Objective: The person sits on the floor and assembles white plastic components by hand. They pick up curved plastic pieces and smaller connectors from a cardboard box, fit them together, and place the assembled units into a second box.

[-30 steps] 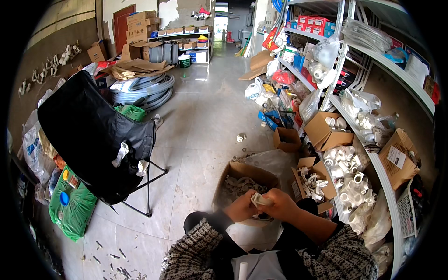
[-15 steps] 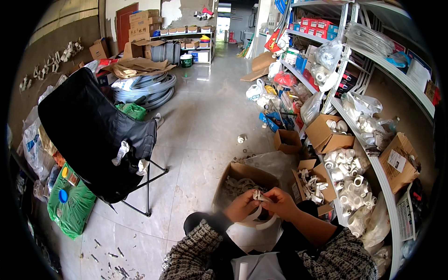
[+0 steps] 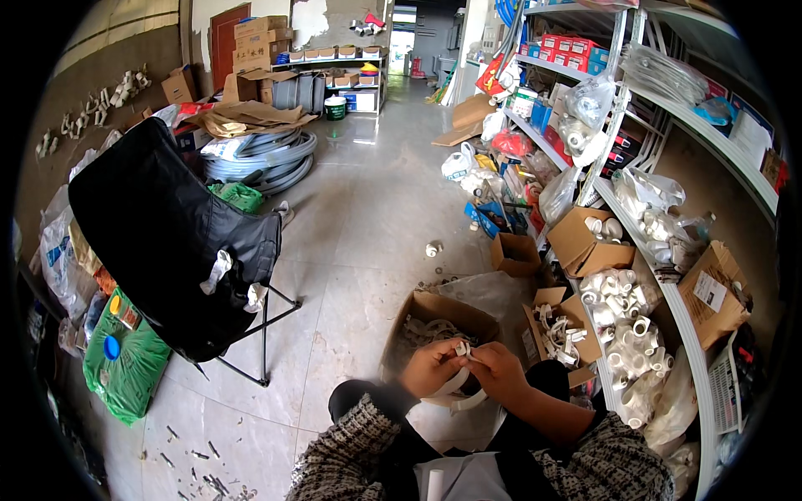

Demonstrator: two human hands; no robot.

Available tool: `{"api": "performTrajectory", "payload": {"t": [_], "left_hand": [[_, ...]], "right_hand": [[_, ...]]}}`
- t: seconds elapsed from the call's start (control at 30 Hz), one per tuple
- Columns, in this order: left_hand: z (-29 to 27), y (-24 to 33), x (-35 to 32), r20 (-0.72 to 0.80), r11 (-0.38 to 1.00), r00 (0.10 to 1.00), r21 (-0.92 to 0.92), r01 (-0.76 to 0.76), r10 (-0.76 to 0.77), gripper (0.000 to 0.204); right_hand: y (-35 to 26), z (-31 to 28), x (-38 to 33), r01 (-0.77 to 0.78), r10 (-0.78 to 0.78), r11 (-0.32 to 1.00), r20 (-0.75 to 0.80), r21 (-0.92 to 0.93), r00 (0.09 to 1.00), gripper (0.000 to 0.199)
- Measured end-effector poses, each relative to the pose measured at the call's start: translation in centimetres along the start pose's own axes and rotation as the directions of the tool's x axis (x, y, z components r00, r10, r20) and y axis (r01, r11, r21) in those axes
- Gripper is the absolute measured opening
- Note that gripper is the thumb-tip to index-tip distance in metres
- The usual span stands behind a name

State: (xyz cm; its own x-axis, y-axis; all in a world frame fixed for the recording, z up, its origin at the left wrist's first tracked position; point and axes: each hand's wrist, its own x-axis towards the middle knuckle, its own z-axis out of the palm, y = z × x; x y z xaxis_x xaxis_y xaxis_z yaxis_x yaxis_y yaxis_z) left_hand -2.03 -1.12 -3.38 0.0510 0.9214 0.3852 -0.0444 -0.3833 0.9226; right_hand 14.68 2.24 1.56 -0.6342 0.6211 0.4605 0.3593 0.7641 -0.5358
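Over an open cardboard box [image 3: 390, 341], my left hand [image 3: 428, 370] and my right hand [image 3: 499, 373] meet, fingertips pinched around a small white plastic fitting [image 3: 463, 349]. It looks like a pipe clip, though the fingers cover much of it. Below the hands hangs a curved white strip [image 3: 469, 403]; I cannot tell whether it is joined to the fitting. Inside the box lie several pale plastic pieces [image 3: 430, 331]. Beside it on the right, a smaller carton [image 3: 533, 344] holds white clips [image 3: 561, 336].
Metal shelves [image 3: 687, 321] with bagged white pipe fittings [image 3: 628, 338] line the right side. A black folding chair [image 3: 167, 242] stands left, beside a green bag [image 3: 125, 367]. Coiled grey hose [image 3: 280, 163] lies farther back. Small scraps [image 3: 215, 484] litter the floor at lower left.
My right hand has shifted slightly left and turned a little around the white fitting. The hanging white strip has moved slightly left. My left hand stays nearly in place.
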Motion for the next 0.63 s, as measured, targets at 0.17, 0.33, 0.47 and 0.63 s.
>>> {"api": "performTrajectory", "payload": {"t": [0.17,0.33,0.47,0.63], "left_hand": [[0.3,0.6,-0.6,-0.051,0.996,0.995,-0.053,0.078,-0.081,0.021],[0.3,0.3,-0.8,-0.039,0.965,0.982,-0.198,0.172,-0.183,0.021],[0.8,0.1,-0.6,-0.119,0.939,0.974,-0.310,0.148,-0.193,0.021],[0.4,-0.4,-1.2,-0.287,0.904,0.927,-0.413,0.108,-0.242,0.019]], "right_hand": [[-0.4,-0.1,-0.1,0.018,-0.017,1.000,0.056,-0.018,0.998,0.019],[-0.3,-0.5,0.3,0.086,-0.081,0.996,0.125,-0.039,0.989,0.026],[-1.2,-2.5,1.4,0.026,-0.022,1.000,0.247,-0.012,0.969,0.035],[-4.2,-9.7,5.9,0.222,-0.232,0.969,-0.090,-0.108,0.969,0.051]]}}
